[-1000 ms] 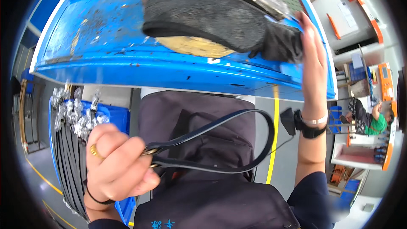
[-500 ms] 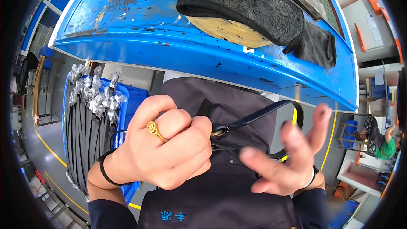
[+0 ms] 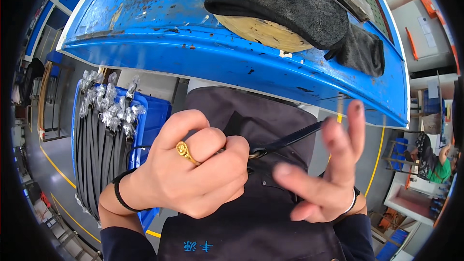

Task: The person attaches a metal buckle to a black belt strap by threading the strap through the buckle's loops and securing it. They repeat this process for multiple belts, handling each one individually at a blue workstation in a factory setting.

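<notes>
My left hand point(image 3: 193, 169), with a gold ring, is closed in a fist around the end of a thin black strap point(image 3: 290, 140) that has a small metal ring at the fist. The strap runs to the right, over my dark apron point(image 3: 261, 116). My right hand point(image 3: 328, 174) is close beside the fist with its fingers spread apart, blurred, and nothing in it; the strap passes behind its fingers.
A blue workbench point(image 3: 193, 34) fills the top, with a black cloth-covered round pad point(image 3: 275, 0) on it. A blue crate point(image 3: 152, 116) on my left holds several black straps with foil-wrapped ends point(image 3: 108, 104). Another person point(image 3: 435, 162) sits at far right.
My right hand came down from the black pad on the bench to beside my left fist. My left hand rose and drew the strap loop in close.
</notes>
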A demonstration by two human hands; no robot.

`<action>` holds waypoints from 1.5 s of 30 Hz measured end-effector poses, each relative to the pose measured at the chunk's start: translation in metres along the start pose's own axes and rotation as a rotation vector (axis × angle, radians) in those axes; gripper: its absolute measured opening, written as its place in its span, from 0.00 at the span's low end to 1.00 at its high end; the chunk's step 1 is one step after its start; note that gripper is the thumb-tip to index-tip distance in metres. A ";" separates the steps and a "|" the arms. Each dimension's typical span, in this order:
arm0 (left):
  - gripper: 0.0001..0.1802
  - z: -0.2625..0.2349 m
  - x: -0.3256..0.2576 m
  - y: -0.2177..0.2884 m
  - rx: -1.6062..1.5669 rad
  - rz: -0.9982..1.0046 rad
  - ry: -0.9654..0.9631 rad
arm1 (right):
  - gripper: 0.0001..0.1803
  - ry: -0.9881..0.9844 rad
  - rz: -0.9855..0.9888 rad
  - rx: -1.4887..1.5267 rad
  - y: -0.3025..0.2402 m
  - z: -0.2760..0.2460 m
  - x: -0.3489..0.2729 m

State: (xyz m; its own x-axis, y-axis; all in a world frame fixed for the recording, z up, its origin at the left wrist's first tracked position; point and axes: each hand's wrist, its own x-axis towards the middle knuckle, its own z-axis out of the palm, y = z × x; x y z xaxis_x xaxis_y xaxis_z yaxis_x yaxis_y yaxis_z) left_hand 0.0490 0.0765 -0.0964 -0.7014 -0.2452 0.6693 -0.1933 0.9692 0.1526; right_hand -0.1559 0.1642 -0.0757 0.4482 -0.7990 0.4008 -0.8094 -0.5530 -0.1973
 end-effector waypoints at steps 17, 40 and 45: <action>0.09 -0.004 -0.002 -0.005 0.001 0.053 -0.044 | 0.33 0.001 0.247 0.034 0.016 -0.006 0.012; 0.08 -0.034 0.011 -0.021 -0.342 -0.245 -0.190 | 0.24 -0.182 -0.226 -0.344 0.013 -0.016 0.004; 0.08 -0.035 0.010 -0.020 -0.353 -0.243 -0.184 | 0.24 -0.164 -0.215 -0.360 0.013 -0.012 0.005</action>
State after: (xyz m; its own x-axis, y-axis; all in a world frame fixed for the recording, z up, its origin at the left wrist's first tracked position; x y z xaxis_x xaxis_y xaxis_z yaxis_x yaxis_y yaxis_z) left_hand 0.0697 0.0555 -0.0673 -0.7808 -0.4352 0.4482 -0.1441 0.8236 0.5486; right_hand -0.1692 0.1556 -0.0651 0.6514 -0.7178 0.2461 -0.7588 -0.6163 0.2108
